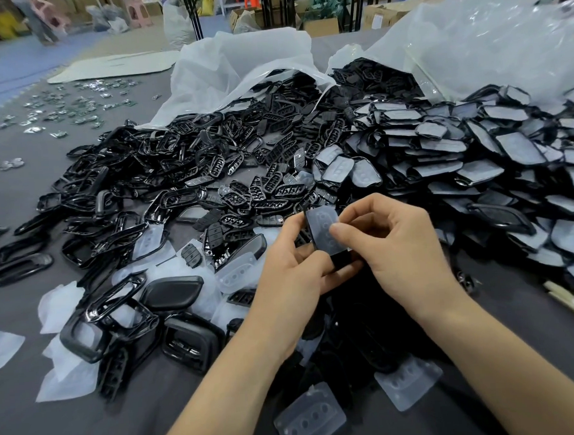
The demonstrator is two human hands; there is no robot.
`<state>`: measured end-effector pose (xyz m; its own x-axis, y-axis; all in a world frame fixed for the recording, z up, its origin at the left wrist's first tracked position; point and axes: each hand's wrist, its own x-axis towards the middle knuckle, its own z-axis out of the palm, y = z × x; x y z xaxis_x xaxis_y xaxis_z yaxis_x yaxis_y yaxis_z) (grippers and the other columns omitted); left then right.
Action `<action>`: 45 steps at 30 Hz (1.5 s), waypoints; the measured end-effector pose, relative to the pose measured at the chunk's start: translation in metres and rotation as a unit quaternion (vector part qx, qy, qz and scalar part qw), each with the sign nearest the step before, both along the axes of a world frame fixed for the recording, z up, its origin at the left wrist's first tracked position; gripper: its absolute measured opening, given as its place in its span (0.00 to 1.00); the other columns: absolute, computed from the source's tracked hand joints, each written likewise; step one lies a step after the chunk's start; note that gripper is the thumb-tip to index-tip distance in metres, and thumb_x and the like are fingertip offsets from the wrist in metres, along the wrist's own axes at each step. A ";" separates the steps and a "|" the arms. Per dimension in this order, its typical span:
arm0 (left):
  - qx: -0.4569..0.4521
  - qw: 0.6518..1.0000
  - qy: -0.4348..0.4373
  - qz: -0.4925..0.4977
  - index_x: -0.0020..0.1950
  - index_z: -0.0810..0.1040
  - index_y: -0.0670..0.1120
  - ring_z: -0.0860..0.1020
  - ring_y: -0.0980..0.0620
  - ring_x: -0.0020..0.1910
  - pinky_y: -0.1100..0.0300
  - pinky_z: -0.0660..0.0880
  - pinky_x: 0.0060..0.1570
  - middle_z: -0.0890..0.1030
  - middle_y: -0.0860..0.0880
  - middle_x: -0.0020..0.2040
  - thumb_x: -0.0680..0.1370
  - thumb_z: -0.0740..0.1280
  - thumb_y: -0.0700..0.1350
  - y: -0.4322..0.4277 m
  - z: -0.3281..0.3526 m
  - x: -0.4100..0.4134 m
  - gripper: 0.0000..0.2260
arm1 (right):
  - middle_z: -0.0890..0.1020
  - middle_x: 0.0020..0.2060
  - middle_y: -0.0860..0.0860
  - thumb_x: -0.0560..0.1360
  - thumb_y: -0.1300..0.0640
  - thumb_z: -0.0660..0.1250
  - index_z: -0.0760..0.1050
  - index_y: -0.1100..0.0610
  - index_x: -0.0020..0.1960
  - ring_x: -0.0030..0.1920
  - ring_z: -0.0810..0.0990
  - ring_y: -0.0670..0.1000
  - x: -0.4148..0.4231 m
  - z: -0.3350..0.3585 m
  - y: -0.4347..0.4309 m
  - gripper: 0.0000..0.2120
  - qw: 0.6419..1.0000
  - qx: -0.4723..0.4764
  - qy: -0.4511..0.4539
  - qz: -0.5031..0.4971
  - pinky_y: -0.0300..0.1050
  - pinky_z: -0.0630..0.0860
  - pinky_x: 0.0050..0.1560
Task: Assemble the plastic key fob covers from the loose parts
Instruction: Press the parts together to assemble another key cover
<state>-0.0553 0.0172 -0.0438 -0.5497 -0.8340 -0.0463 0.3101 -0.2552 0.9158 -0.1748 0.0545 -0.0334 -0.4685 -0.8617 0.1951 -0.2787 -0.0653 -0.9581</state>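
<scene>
Fingers of both hands close on one small assembly: a translucent button pad [324,230] laid over a black shell piece [343,262]. The left hand [291,270] pinches its left edge with thumb and fingertips. The right hand [400,244] curls round the other side, thumb tip pressed on the pad's face. The assembly is held in the air just to the near right of the heap of loose black frames [164,177] on the grey desk [40,429]. Spare clear pads [309,419] lie nearer than that heap, and a spread of pad-covered pieces [475,147] lies to the heap's right.

The step in hand looks like seating the pad into the shell. The pad seems soft, so a thumb pushing one corner first could buckle it or seat it skewed, leaving the button domes out of their holes. If the narrow pinch on the edge slips, the piece could fall among the parts beside the heap, where it would be hard to pick out from the rest.
</scene>
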 end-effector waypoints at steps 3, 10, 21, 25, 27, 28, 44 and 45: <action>0.004 1.000 0.001 0.004 0.59 0.74 0.43 0.82 0.51 0.47 0.55 0.80 0.48 0.84 0.45 0.43 0.73 0.52 0.22 0.001 0.000 -0.001 0.24 | 0.82 0.31 0.49 0.69 0.59 0.74 0.79 0.53 0.35 0.31 0.78 0.43 -0.001 0.002 -0.001 0.06 1.000 0.004 -0.003 0.001 0.35 0.74 0.30; 0.012 1.000 0.002 0.003 0.61 0.73 0.41 0.82 0.50 0.49 0.55 0.80 0.49 0.83 0.43 0.45 0.73 0.52 0.22 0.001 0.003 -0.001 0.23 | 0.82 0.29 0.48 0.70 0.60 0.74 0.80 0.54 0.35 0.30 0.78 0.43 -0.002 0.003 -0.001 0.06 1.000 0.006 -0.007 0.006 0.36 0.75 0.30; 0.014 1.000 0.024 -0.001 0.58 0.74 0.43 0.82 0.51 0.48 0.56 0.80 0.50 0.84 0.45 0.43 0.74 0.52 0.22 0.001 0.000 0.000 0.22 | 0.81 0.28 0.47 0.70 0.62 0.74 0.80 0.56 0.35 0.31 0.77 0.44 -0.003 0.005 -0.001 0.06 0.998 0.011 -0.056 0.031 0.43 0.76 0.38; 0.012 1.000 0.016 -0.005 0.62 0.73 0.42 0.82 0.50 0.48 0.56 0.80 0.50 0.84 0.46 0.44 0.74 0.53 0.23 0.001 0.001 0.001 0.23 | 0.81 0.28 0.47 0.70 0.61 0.74 0.80 0.55 0.35 0.31 0.77 0.43 -0.004 0.004 -0.002 0.06 0.999 0.008 -0.036 0.027 0.39 0.75 0.35; 0.009 1.000 0.012 -0.006 0.62 0.73 0.43 0.82 0.51 0.48 0.57 0.80 0.49 0.84 0.46 0.43 0.74 0.53 0.23 0.000 0.002 0.001 0.23 | 0.81 0.29 0.48 0.70 0.61 0.74 0.80 0.55 0.35 0.31 0.77 0.44 -0.003 0.004 -0.002 0.06 1.000 -0.001 -0.021 0.019 0.39 0.75 0.33; 0.008 1.000 0.010 -0.006 0.61 0.73 0.43 0.82 0.51 0.47 0.57 0.80 0.49 0.84 0.46 0.43 0.74 0.53 0.23 0.000 0.003 0.001 0.23 | 0.81 0.29 0.49 0.70 0.60 0.74 0.80 0.55 0.36 0.31 0.77 0.44 -0.002 0.004 -0.002 0.06 1.000 -0.007 -0.011 0.017 0.38 0.75 0.32; 0.010 1.000 0.027 0.005 0.55 0.77 0.43 0.82 0.51 0.48 0.57 0.80 0.49 0.84 0.44 0.44 0.74 0.52 0.22 0.000 0.004 -0.001 0.22 | 0.82 0.30 0.50 0.70 0.62 0.73 0.81 0.56 0.35 0.33 0.81 0.57 -0.006 0.009 -0.001 0.06 0.996 0.008 -0.077 0.038 0.53 0.81 0.39; 0.009 1.000 0.027 0.005 0.54 0.77 0.43 0.82 0.51 0.47 0.57 0.80 0.49 0.84 0.44 0.44 0.74 0.52 0.22 0.000 0.004 -0.001 0.22 | 0.81 0.29 0.50 0.70 0.62 0.73 0.81 0.56 0.35 0.32 0.80 0.53 -0.006 0.009 -0.001 0.06 0.996 0.006 -0.074 0.039 0.47 0.80 0.37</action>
<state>-0.0560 0.0173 -0.0398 -0.5443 -0.8383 -0.0315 0.3621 -0.2687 0.8926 -0.1807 0.0534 -0.0246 -0.4222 -0.8988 0.1178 -0.1284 -0.0694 -0.9893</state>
